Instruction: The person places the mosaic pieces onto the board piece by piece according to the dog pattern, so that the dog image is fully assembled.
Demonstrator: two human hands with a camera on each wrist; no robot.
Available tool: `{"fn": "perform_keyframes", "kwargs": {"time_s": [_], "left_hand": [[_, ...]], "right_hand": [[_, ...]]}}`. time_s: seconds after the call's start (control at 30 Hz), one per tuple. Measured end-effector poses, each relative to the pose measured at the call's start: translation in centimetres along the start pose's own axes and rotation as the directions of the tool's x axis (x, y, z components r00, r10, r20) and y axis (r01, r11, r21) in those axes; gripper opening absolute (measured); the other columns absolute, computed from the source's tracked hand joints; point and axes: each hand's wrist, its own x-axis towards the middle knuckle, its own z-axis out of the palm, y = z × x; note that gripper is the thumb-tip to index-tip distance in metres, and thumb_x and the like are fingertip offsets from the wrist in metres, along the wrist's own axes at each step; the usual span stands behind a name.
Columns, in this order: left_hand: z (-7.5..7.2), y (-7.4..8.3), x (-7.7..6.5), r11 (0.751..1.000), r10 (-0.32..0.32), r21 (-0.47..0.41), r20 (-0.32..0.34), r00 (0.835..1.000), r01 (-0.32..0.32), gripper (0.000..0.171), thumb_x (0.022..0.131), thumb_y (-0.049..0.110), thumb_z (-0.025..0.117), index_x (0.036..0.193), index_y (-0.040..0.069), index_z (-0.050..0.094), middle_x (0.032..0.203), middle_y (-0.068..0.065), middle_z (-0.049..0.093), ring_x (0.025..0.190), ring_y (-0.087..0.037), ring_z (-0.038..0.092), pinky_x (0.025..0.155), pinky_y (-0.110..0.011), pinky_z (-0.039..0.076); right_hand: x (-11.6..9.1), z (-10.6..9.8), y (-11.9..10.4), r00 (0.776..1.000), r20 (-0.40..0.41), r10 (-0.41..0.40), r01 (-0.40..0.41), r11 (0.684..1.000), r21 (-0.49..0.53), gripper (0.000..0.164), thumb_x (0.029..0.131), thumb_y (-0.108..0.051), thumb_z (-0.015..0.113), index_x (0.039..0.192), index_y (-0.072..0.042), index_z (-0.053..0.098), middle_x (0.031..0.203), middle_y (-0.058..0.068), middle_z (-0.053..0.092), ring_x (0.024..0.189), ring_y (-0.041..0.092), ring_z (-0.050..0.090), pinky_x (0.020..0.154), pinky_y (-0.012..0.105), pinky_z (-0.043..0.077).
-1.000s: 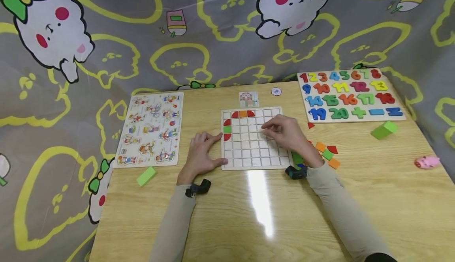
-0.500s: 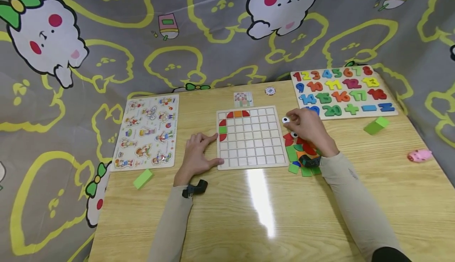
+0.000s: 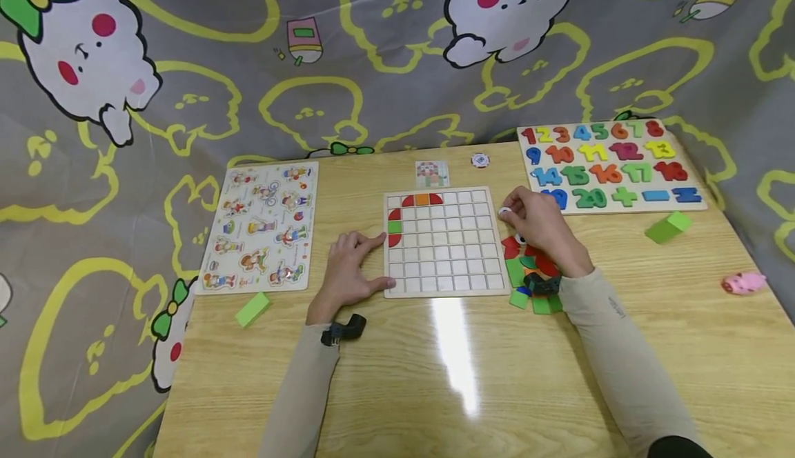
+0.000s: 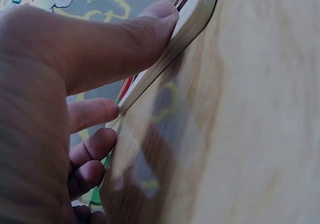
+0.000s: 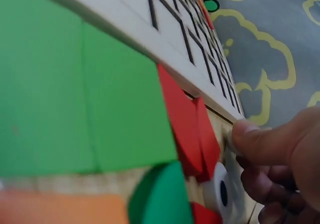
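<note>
A white grid board (image 3: 444, 265) lies on the table, with red rounded tiles (image 3: 407, 201), an orange square (image 3: 422, 199) and a green square (image 3: 394, 226) in its upper left cells. My left hand (image 3: 350, 272) touches its left edge with thumb and index finger spread; in the left wrist view the thumb (image 4: 145, 37) lies against the rim. Just right of the board, my right hand (image 3: 543, 227) pinches a small white googly-eye piece (image 3: 504, 212), mostly covered by the thumb in the right wrist view. Another eye piece (image 5: 220, 191) lies below it, near red tiles (image 5: 185, 129).
A pile of green tiles (image 3: 515, 273) and other colours lies right of the board, partly under my right wrist. Behind are a pattern card (image 3: 431, 174), a round chip (image 3: 480, 161) and a number puzzle (image 3: 627, 196). A picture puzzle (image 3: 257, 227) and green block (image 3: 253, 310) stand left.
My right hand has moved from above the board to its right side beside the tile pile, where it holds the eye piece. My left hand has stayed at the board's left edge.
</note>
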Motion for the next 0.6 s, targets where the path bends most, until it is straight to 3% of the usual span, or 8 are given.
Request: {"fn": "perform_keyframes", "kwargs": {"time_s": [0.17,0.27,0.43,0.6], "left_hand": [[-0.1,0.0,0.0,1.000,-0.001,-0.003,0.001,1.000,0.001,0.092,0.068,0.066,0.076,0.147,0.029,0.049,0.111,-0.001,0.048,0.096,-0.021,0.038,0.084,-0.037,0.027],[-0.1,0.0,0.0,1.000,-0.009,-0.003,0.003,1.000,0.009,0.092,0.068,0.066,0.077,0.147,0.029,0.049,0.111,-0.001,0.048,0.096,-0.021,0.038,0.083,-0.037,0.026],[-0.2,-0.1,0.0,1.000,-0.024,-0.002,0.011,1.000,0.024,0.092,0.068,0.066,0.077,0.147,0.030,0.048,0.112,-0.001,0.049,0.097,-0.020,0.038,0.084,-0.036,0.027],[-0.2,-0.1,0.1,1.000,-0.013,0.011,0.015,1.000,0.013,0.092,0.068,0.067,0.077,0.148,0.030,0.047,0.112,0.000,0.049,0.098,-0.019,0.039,0.085,-0.037,0.028]], "right_hand": [[0.1,0.6,-0.4,0.989,-0.071,-0.133,0.137,0.989,0.058,0.023,0.095,-0.016,0.066,0.117,-0.011,0.063,0.088,0.010,0.066,0.073,0.021,0.059,0.068,0.036,0.043],[0.3,1.0,-1.5,0.973,-0.127,-0.191,0.206,0.971,0.121,0.020,0.095,-0.017,0.067,0.114,-0.014,0.070,0.085,0.005,0.066,0.071,0.018,0.057,0.065,0.032,0.042],[1.0,2.1,-3.9,0.964,-0.194,-0.180,0.226,0.941,0.251,0.025,0.084,-0.021,0.080,0.106,-0.013,0.073,0.083,0.002,0.069,0.071,0.015,0.063,0.062,0.018,0.047],[1.9,3.7,-6.3,0.966,-0.194,-0.172,0.232,0.905,0.355,0.030,0.076,-0.020,0.086,0.101,-0.011,0.071,0.082,0.004,0.072,0.070,0.016,0.067,0.063,0.017,0.051]]}}
